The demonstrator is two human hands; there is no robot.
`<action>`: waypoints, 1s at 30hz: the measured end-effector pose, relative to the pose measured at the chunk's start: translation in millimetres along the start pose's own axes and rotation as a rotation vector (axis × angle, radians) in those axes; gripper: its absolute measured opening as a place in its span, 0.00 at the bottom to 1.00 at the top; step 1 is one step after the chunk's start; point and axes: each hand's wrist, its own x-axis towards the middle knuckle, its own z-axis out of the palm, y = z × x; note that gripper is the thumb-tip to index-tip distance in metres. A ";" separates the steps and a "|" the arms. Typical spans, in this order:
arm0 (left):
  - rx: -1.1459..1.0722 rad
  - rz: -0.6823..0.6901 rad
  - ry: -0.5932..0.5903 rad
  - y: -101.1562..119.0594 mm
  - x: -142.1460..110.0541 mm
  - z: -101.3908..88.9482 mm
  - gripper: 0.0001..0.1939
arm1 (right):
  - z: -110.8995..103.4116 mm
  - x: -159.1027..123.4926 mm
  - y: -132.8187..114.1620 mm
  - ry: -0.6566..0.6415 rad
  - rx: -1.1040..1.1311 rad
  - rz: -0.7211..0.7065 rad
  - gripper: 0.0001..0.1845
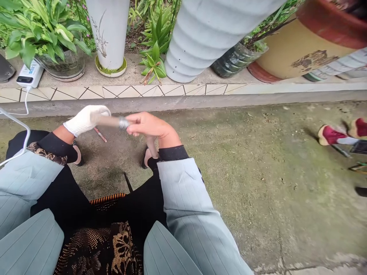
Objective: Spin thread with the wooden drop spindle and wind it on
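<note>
My left hand [87,119], in a white knit glove, is closed around one end of a tan rod-shaped thing [107,121] smeared by motion. At its right end is a silvery, ridged part [124,123], perhaps wound wire. My bare right hand [147,124] pinches at this silvery part with thumb and fingers. Below the right palm a tan, blurred length [151,143] shows; whether it belongs to the same thing I cannot tell. On the ground under the left hand lies a thin reddish stick-like piece [100,135].
A low tiled ledge [137,91] runs ahead, with potted plants [61,63], a white pot [110,38] and a ribbed grey pot [206,34] on it. A white device [31,74] with a cable [26,130] stands at left. Another person's red shoe [331,135] is at right.
</note>
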 end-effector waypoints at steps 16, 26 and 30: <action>-0.068 0.043 -0.401 30.4 -10.6 6.5 0.11 | -7.4 19.6 25.2 0.528 -0.512 0.405 0.12; -0.008 0.030 -0.103 16.7 -8.0 -1.1 0.12 | 5.9 0.9 -5.8 -0.306 -0.045 0.098 0.09; -0.056 0.031 -0.136 19.5 -8.4 4.7 0.14 | -8.7 -3.6 -6.7 0.525 0.178 -0.082 0.20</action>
